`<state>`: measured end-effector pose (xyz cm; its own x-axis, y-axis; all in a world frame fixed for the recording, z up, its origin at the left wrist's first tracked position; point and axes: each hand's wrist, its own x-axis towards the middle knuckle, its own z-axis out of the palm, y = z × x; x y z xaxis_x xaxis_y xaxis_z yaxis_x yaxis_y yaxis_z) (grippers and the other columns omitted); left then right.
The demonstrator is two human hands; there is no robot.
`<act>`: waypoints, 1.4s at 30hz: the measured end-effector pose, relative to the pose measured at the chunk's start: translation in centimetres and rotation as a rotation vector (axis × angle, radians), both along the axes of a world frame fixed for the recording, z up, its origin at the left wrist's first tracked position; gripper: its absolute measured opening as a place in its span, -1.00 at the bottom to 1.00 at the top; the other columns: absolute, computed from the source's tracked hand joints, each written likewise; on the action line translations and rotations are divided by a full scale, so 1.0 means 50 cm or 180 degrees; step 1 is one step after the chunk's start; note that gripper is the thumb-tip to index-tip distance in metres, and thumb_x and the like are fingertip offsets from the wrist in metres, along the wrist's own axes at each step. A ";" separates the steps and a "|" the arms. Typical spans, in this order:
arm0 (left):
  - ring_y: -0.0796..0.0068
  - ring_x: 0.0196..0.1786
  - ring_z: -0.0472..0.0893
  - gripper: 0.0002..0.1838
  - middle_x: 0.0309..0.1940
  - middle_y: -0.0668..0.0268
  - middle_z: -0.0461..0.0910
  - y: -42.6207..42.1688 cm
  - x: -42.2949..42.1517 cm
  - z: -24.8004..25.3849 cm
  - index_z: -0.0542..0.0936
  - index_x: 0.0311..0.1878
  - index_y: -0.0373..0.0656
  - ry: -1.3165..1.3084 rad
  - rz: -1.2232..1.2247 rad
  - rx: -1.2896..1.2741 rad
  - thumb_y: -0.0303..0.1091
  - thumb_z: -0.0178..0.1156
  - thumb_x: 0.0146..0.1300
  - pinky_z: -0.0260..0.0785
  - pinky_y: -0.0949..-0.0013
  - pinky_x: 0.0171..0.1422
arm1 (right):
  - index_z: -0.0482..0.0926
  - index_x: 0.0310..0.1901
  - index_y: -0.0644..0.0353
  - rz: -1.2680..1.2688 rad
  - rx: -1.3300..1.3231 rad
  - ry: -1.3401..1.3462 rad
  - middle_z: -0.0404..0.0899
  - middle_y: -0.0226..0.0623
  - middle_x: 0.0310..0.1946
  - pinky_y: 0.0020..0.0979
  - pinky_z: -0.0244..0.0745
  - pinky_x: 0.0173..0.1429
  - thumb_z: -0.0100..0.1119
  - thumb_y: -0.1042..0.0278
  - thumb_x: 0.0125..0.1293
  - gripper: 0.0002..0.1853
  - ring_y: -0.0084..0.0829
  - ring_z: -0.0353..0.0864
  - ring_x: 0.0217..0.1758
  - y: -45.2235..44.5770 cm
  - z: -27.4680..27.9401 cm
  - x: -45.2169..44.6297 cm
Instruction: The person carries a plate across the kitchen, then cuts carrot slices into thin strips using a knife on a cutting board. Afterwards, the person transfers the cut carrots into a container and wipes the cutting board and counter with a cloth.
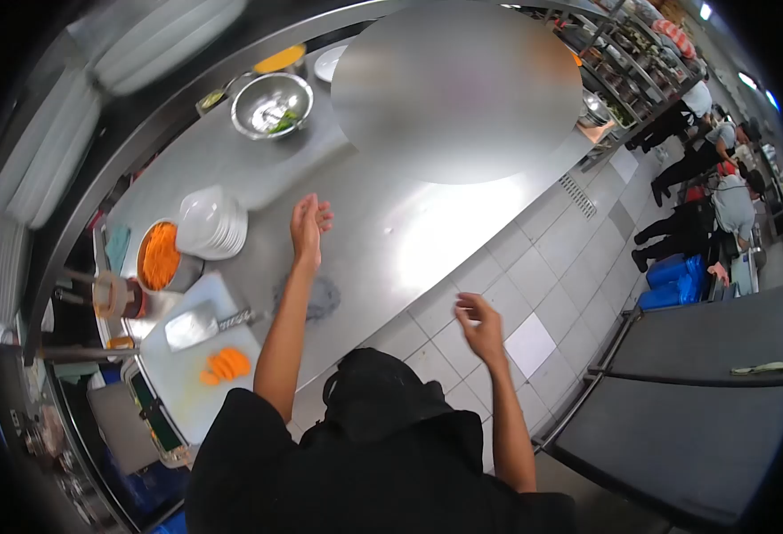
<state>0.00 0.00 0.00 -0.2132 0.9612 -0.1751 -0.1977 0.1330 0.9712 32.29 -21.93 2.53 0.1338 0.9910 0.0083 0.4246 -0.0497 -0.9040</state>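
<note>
My left hand (pixel 309 230) is held over the steel table (pixel 356 200), its fingers apart and nothing in them. To its left stands a stack of white square bowls (pixel 213 224). My right hand (pixel 480 326) hangs over the floor beyond the table's edge, fingers loosely curled and apart, holding nothing. A cleaver (pixel 194 329) and sliced carrot (pixel 226 365) lie on a pale cutting board (pixel 170 374) at the lower left. Behind the board is a metal bowl of shredded carrot (pixel 161 256). Farther back, a steel bowl (pixel 262 93) holds some green leaves (pixel 283 121).
Shelves with white plates (pixel 48 151) line the left. A grey blur hides part of the table's far end. Several people (pixel 731 209) stand at the right, near blue bags (pixel 673 283). Grey cabinets (pixel 676 436) are at the lower right.
</note>
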 end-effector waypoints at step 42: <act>0.00 0.00 0.59 -0.54 0.00 -0.02 0.58 0.908 0.486 0.147 0.50 0.10 -0.37 0.2154 0.0460 0.1370 -0.17 0.13 0.32 0.41 0.01 0.10 | 0.56 -0.05 0.18 -0.2141 -0.3056 0.1539 0.70 -0.22 -0.22 -0.19 0.65 -0.28 0.07 0.17 0.35 -0.71 -0.28 0.75 -0.28 0.131 -0.534 1.478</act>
